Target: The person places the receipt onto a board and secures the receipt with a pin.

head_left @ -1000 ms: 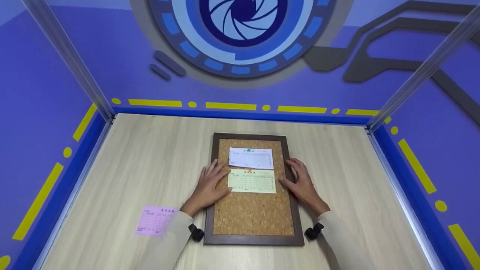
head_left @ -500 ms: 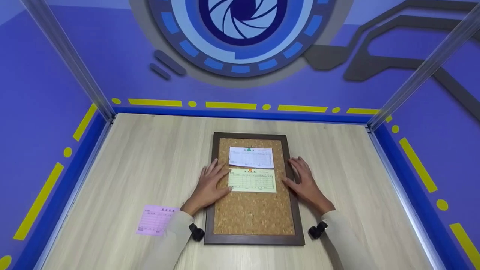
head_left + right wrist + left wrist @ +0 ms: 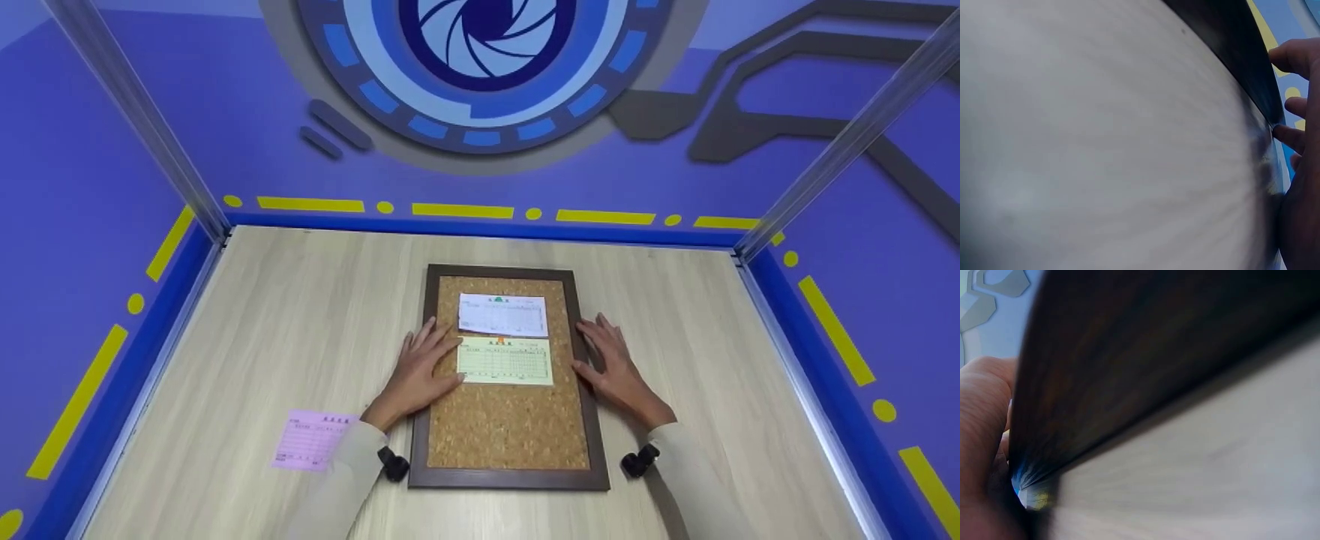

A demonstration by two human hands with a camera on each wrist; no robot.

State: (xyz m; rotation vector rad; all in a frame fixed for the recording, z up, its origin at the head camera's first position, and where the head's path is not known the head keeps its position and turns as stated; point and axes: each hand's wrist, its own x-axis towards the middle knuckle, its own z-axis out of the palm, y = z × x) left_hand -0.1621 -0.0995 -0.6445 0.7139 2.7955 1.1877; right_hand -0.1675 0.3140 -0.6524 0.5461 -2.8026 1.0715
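A cork board point(image 3: 506, 427) in a dark brown frame lies flat on the table. Two printed paper slips sit on the cork: a white slip point(image 3: 502, 316) with a green pin point(image 3: 498, 299) at its top, and below it a pale green slip point(image 3: 505, 364) with an orange pin point(image 3: 501, 340). My left hand point(image 3: 416, 371) rests across the left side of the frame, fingers spread, fingertips at the pale green slip's left edge. On the right, my right hand point(image 3: 611, 367) touches the frame with thumb and fingertips. Dark frame sides point(image 3: 1129, 343) fill much of the left wrist view.
A pink printed slip point(image 3: 311, 442) lies on the wooden table point(image 3: 315, 300) to the left of the board, partly covered by the left sleeve point(image 3: 337, 480). Blue-purple panels point(image 3: 225, 135) with metal corner posts enclose the table at the back and sides.
My right hand has shifted slightly right, its thumb drawing back from the cork onto the frame. The left hand, the board and the slips stay in place.
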